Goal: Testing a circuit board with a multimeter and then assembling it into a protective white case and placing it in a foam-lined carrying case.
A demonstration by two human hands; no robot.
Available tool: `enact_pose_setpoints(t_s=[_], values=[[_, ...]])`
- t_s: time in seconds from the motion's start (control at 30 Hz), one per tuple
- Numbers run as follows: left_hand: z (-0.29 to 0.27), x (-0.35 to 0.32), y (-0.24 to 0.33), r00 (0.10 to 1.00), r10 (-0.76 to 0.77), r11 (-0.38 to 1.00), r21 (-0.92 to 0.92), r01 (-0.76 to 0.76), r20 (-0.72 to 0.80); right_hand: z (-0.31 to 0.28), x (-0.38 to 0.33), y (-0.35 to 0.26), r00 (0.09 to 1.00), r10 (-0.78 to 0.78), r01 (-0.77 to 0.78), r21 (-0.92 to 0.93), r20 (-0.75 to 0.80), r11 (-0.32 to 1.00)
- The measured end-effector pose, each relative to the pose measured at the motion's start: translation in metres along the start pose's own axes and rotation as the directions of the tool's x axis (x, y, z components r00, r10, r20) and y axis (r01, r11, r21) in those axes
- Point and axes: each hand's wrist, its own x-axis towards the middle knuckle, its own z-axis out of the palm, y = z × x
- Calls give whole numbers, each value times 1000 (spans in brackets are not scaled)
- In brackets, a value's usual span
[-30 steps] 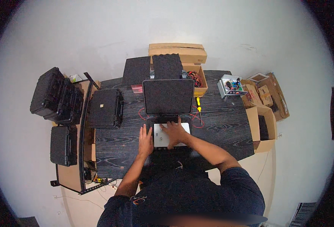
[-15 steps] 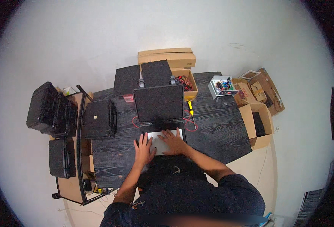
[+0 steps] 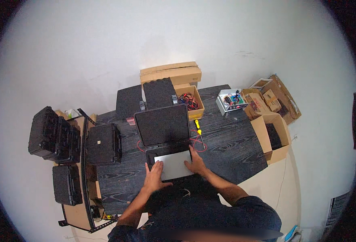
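An open hard-shell black case (image 3: 148, 154) stands on the table in front of me, its foam-lined lid (image 3: 161, 126) raised at the back. A flat silver panel (image 3: 174, 166) lies in its lower half. My left hand (image 3: 154, 179) rests at the panel's left edge and the case's left side, fingers stretched forward and thumb spread near the front edge. At the right side my right hand (image 3: 197, 164) straddles the case wall, thumb at the panel's edge and fingers outside. The undersides of both hands are hidden.
Right of the case lie a yellow-black screwdriver (image 3: 198, 128) and a red wire (image 3: 205, 147). Behind stand a carton of cables (image 3: 189, 102) and an open white box of electronics (image 3: 233, 103). A closed black case (image 3: 104, 142) sits left, near a shelf with more cases (image 3: 46, 131).
My right hand has slid off the panel to the right side of the case. My left hand has drawn back slightly along the left edge. The whole view has shifted and tilted a little.
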Motion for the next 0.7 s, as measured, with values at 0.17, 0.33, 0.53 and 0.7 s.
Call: enact_pose_setpoints(t_s=[0.17,0.33,0.53,0.7], values=[[1,3,4,999,-35,999,-33,35,-5,-30,32,-6,999,-31,32,65,-17,997],[-3,4,4,999,-31,999,-43,30,-9,-84,152,-5,858,-106,157,61,-502,986],[-4,8,1,1000,-1,996,-85,0,-10,-121,277,3,938,-129,66,-201,-320,977],[1,3,-8,1000,-18,997,-79,18,3,-115,323,-1,992,-108,55,-529,-70,847]])
